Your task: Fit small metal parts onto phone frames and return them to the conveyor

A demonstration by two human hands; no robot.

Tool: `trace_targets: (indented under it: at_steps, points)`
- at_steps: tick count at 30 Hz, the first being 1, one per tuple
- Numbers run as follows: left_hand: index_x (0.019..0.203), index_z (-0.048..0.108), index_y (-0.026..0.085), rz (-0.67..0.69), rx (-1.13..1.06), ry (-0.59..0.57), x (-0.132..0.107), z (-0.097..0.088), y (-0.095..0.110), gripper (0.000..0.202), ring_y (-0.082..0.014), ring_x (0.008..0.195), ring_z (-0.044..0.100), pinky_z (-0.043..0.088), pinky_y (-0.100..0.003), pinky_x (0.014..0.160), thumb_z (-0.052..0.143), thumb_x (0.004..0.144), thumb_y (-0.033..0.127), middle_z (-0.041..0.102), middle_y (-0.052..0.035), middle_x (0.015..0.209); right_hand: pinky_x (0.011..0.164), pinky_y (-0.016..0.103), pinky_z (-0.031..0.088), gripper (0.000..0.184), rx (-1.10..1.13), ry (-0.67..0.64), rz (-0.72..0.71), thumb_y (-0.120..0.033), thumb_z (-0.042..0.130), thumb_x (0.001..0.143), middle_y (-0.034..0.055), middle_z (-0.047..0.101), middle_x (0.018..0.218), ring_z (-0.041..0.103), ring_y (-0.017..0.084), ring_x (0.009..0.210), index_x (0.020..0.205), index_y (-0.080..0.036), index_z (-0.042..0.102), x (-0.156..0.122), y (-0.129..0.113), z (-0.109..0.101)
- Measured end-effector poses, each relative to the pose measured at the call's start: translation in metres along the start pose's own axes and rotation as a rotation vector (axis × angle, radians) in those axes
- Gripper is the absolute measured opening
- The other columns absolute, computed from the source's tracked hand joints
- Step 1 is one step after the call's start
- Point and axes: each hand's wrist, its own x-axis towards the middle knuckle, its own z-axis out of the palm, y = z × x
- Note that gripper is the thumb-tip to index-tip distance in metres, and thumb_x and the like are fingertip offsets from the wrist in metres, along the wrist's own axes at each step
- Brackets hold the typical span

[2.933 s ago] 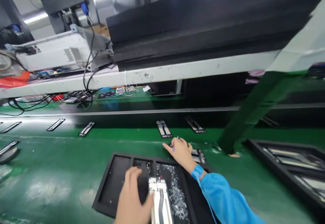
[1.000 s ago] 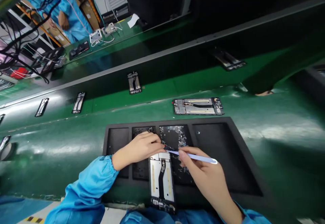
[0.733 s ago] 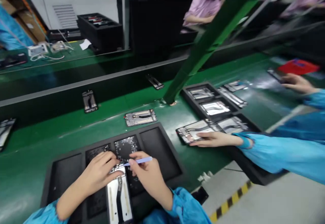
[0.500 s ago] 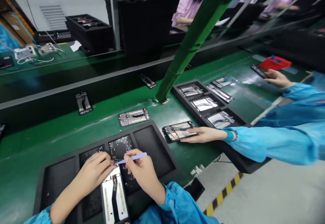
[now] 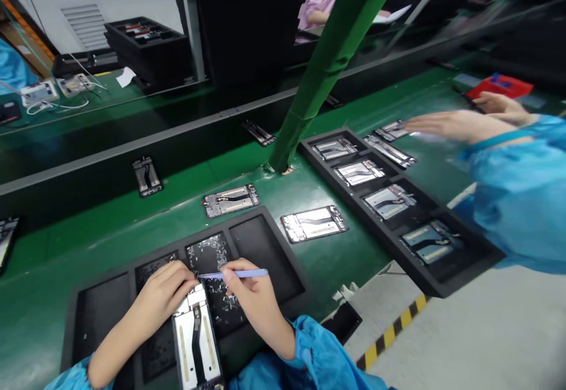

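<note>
My left hand point(image 5: 164, 292) grips the top end of an opened phone screen assembly point(image 5: 207, 340), which has a silvery back and a black flex cable. The assembly lies tilted over a black foam tray point(image 5: 286, 248) with several compartments. In my right hand point(image 5: 257, 300) is a pair of lavender tweezers point(image 5: 252, 273), pinched near the middle. Their tips point left and meet the phone's top edge beside my left fingertips. What the tips touch is too small to make out. Tiny shiny parts point(image 5: 207, 251) lie scattered in the tray's middle compartments.
Two phone assemblies point(image 5: 230, 200) point(image 5: 315, 223) lie beyond my tray. At right, a second black tray point(image 5: 435, 281) holds several more, with a co-worker's hand point(image 5: 460, 125) above the bench. A green post point(image 5: 305, 104) rises behind. More phones point(image 5: 147, 176) lie along the far strip.
The co-worker's near hand has let go of the phone beside my tray and moved up and right. My tweezers have tilted flatter, with my right hand slightly farther right.
</note>
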Motion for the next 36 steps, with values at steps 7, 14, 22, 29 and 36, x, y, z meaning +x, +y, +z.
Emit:
trace_targets:
  at_steps: [7,14,22,29,36]
  points:
    - [0.094,0.060,0.019,-0.002,0.032,0.009,0.000,0.001,0.000,0.014,-0.0144,0.079,0.059,0.046,-0.025,0.075,0.051,0.104,0.024,0.061,-0.0018,0.087,0.076,0.027,0.052,0.013,-0.159,0.010,-0.191,-0.027,0.067,0.092,0.0026,0.068,0.091,0.066,0.015,0.084,0.100,-0.025,0.077,-0.010,-0.009,-0.037]
    - [0.096,0.060,0.019,0.030,0.099,0.023,-0.001,0.003,0.001,0.014,-0.0152,0.081,0.060,0.048,-0.027,0.077,0.050,0.105,0.023,0.063,-0.0026,0.089,0.075,0.029,0.051,0.012,-0.156,0.072,-0.115,-0.031,0.064,0.094,0.0026,0.065,0.087,0.066,0.017,0.083,0.093,-0.023,0.074,-0.009,0.010,-0.040]
    - [0.098,0.061,0.017,0.104,0.255,0.177,-0.005,0.002,0.007,0.002,-0.0163,0.076,0.060,0.047,-0.030,0.071,0.059,0.099,0.018,0.067,-0.0024,0.082,0.071,0.028,0.053,0.018,-0.296,0.082,-0.180,-0.029,0.055,0.100,0.0011,0.067,0.083,0.066,0.016,0.077,0.111,-0.025,0.069,-0.006,-0.010,-0.050]
    - [0.096,0.061,0.016,0.156,0.246,0.237,-0.012,-0.010,0.009,0.002,-0.0144,0.069,0.059,0.045,-0.029,0.064,0.063,0.095,0.015,0.068,-0.0029,0.080,0.077,0.031,0.056,0.014,-0.624,-0.060,-0.370,-0.024,0.063,0.095,0.0052,0.069,0.096,0.068,0.019,0.086,0.108,-0.023,0.068,0.014,-0.005,-0.051]
    - [0.090,0.063,0.015,0.215,0.306,0.146,-0.009,-0.009,0.009,0.009,-0.0149,0.068,0.059,0.043,-0.031,0.060,0.060,0.098,0.019,0.064,-0.0014,0.073,0.073,0.032,0.056,0.004,-0.690,-0.073,-0.365,-0.025,0.065,0.094,0.0045,0.071,0.087,0.069,0.019,0.080,0.093,-0.023,0.068,0.021,-0.001,-0.048]
